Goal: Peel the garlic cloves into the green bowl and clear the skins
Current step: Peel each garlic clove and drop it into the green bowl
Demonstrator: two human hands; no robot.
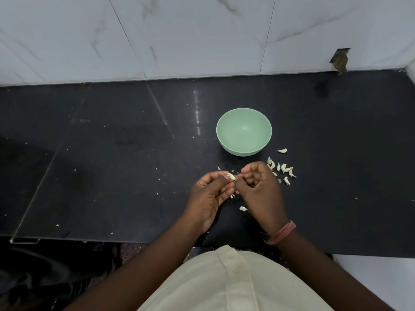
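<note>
A pale green bowl (244,131) stands on the black counter (112,153) with nothing visible inside it. Just in front of the bowl, my left hand (211,194) pinches a white garlic clove (231,176) between thumb and fingers. My right hand (258,187) meets it from the right, fingers curled, pinching at the clove's skin. Several unpeeled cloves (284,169) lie in a loose group right of my right hand, one more clove (282,150) nearer the bowl. A skin piece (243,208) lies below my hands.
Small white skin flakes (158,179) are scattered over the counter around my hands. A white marbled tile wall (202,37) rises behind the counter. The counter's front edge runs just above my shirt, with a metal handle (24,240) at the lower left.
</note>
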